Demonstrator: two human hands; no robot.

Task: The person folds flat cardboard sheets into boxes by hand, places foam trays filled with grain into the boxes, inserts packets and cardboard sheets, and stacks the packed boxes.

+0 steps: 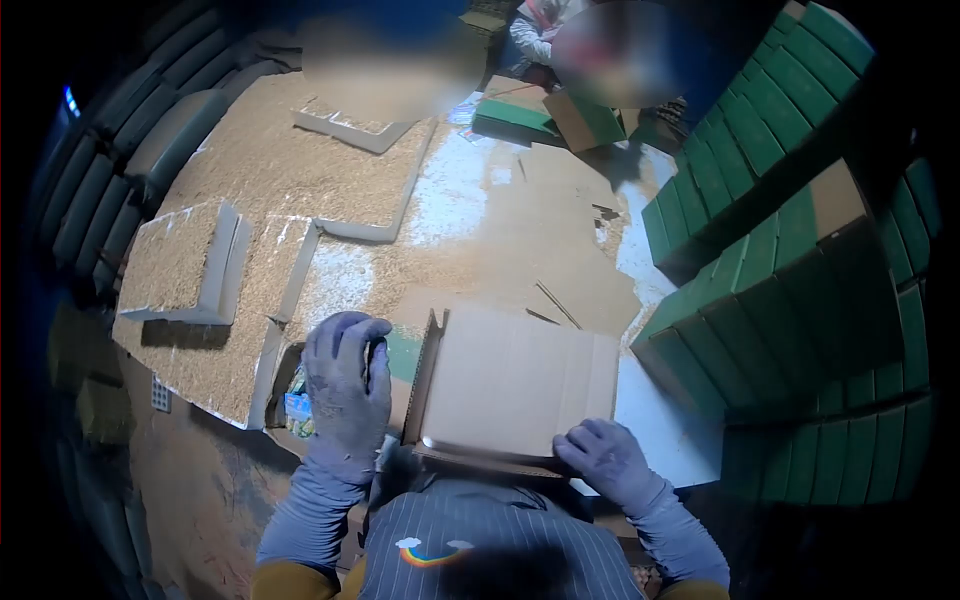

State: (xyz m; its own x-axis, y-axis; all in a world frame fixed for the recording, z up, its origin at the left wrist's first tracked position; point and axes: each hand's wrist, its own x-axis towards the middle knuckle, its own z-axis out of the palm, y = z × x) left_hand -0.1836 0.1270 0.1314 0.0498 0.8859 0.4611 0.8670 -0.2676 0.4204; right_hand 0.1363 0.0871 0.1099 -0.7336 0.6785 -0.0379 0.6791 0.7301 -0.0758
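A brown cardboard box [515, 385] lies in front of me at the table's near edge, its flaps raised along the left side. My right hand [605, 455], in a greyish glove, is closed on the box's near right corner. Left of the box, my gloved left hand [345, 375] is raised with curved fingers and the thumb apart; I see nothing held in it. Below and beside that hand, a small compartment holds blue and green printed packets [298, 408], partly hidden by the hand. A green panel [403, 355] shows between the left hand and the box.
Grainy tan material [240, 130] covers the table's left side, with white-edged trays among it. Flat cardboard [560, 220] lies beyond the box. Green boxes [760, 270] are stacked high at right, dark sacks [180, 140] at left. Another person [535, 35] is across the table.
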